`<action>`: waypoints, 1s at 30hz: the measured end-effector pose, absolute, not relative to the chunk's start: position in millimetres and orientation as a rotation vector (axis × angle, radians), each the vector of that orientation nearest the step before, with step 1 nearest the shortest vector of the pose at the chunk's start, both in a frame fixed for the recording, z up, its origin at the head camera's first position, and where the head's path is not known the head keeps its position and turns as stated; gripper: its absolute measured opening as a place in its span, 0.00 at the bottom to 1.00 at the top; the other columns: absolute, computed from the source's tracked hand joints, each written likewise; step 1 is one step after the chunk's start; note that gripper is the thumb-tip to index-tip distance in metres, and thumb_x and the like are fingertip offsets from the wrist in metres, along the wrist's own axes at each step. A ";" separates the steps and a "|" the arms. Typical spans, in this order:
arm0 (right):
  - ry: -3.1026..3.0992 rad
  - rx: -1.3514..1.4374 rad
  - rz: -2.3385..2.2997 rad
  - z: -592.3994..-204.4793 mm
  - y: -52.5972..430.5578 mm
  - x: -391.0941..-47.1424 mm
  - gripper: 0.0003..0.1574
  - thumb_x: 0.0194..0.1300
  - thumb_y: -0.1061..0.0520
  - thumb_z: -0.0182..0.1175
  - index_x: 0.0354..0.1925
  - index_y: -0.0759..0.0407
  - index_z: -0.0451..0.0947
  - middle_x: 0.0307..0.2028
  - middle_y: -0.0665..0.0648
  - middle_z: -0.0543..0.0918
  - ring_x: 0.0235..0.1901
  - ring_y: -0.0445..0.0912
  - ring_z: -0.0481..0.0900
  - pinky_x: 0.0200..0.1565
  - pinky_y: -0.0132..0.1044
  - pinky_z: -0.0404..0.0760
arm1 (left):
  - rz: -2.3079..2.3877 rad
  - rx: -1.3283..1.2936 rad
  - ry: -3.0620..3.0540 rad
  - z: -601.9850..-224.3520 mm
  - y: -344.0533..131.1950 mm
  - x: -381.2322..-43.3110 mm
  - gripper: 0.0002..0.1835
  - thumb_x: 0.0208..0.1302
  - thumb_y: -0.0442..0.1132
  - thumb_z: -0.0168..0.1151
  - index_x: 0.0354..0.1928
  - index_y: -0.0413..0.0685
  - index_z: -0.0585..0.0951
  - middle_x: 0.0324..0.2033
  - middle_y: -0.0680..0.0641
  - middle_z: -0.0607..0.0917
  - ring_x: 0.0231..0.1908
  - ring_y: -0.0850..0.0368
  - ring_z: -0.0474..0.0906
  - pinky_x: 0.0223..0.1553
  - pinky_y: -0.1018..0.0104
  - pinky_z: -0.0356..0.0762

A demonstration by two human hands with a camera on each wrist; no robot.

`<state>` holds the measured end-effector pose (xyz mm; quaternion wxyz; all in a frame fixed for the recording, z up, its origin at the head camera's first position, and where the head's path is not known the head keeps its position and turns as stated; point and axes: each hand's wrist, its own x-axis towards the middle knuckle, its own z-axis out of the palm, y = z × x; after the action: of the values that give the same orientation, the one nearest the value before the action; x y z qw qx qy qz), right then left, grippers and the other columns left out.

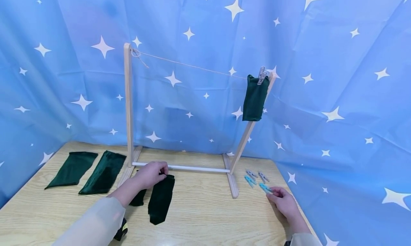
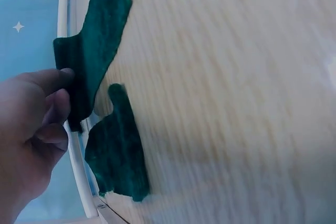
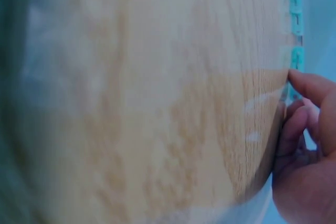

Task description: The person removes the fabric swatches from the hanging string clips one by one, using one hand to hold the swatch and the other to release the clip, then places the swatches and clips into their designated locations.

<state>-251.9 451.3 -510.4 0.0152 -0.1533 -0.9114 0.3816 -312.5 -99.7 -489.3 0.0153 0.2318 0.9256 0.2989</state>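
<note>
My left hand (image 1: 151, 174) pinches the top edge of a dark green cloth piece (image 1: 161, 201) between thumb and fingers. In the left wrist view the upper end of this cloth (image 2: 100, 40) is lifted and bent. A second green cloth (image 2: 121, 150) lies beside it, partly hidden under my forearm in the head view. At the right, my right hand (image 1: 285, 205) pinches the near end of a light blue clothespin (image 1: 265, 188) on the table. The right wrist view shows the thumb and fingers at the end of that clothespin (image 3: 297, 59).
A wooden frame (image 1: 129, 106) with a string (image 1: 189, 64) stands behind my hands. A green cloth (image 1: 255, 101) hangs at its right end under a grey clothespin (image 1: 262, 76). Two green cloths (image 1: 72, 169) lie at the left. Another blue clothespin (image 1: 249, 181) and two grey ones (image 1: 263, 177) lie rightward.
</note>
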 end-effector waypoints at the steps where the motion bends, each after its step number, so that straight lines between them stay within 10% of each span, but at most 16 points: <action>1: -2.834 -0.477 1.188 -510.2 451.3 -252.0 0.29 0.77 0.49 0.67 0.65 0.68 0.77 0.52 0.59 0.81 0.50 0.49 0.76 0.49 0.38 0.74 | 0.931 0.725 2.881 -489.3 -99.8 -313.1 0.10 0.73 0.29 0.70 0.38 0.52 0.82 0.39 0.53 0.86 0.39 0.59 0.80 0.43 0.57 0.83; 16: -2.840 -0.484 1.201 -511.3 452.1 -254.1 0.29 0.78 0.49 0.67 0.66 0.67 0.77 0.52 0.60 0.81 0.51 0.50 0.76 0.49 0.38 0.74 | 0.770 0.753 2.947 -487.3 -101.9 -311.4 0.11 0.71 0.25 0.69 0.45 0.49 0.92 0.44 0.50 0.84 0.46 0.53 0.86 0.51 0.52 0.88; 25: -2.830 -0.464 1.208 -509.6 451.5 -252.7 0.28 0.78 0.50 0.66 0.65 0.68 0.77 0.52 0.59 0.81 0.51 0.49 0.76 0.49 0.37 0.75 | 0.643 0.732 3.033 -486.6 -100.9 -307.5 0.16 0.71 0.31 0.74 0.58 0.49 0.92 0.42 0.50 0.76 0.31 0.59 0.70 0.30 0.68 0.70; 30: -2.837 -0.467 1.204 -510.4 452.3 -253.1 0.28 0.79 0.50 0.66 0.65 0.68 0.77 0.52 0.59 0.81 0.51 0.49 0.76 0.49 0.38 0.75 | 0.703 0.794 2.929 -483.2 -103.3 -299.8 0.17 0.70 0.43 0.78 0.58 0.48 0.92 0.42 0.52 0.80 0.34 0.60 0.73 0.34 0.66 0.74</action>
<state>-253.1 452.3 -510.4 0.0122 -0.1498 -0.9101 0.3863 -299.8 -103.3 -483.2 0.0135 0.2550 0.9402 0.2256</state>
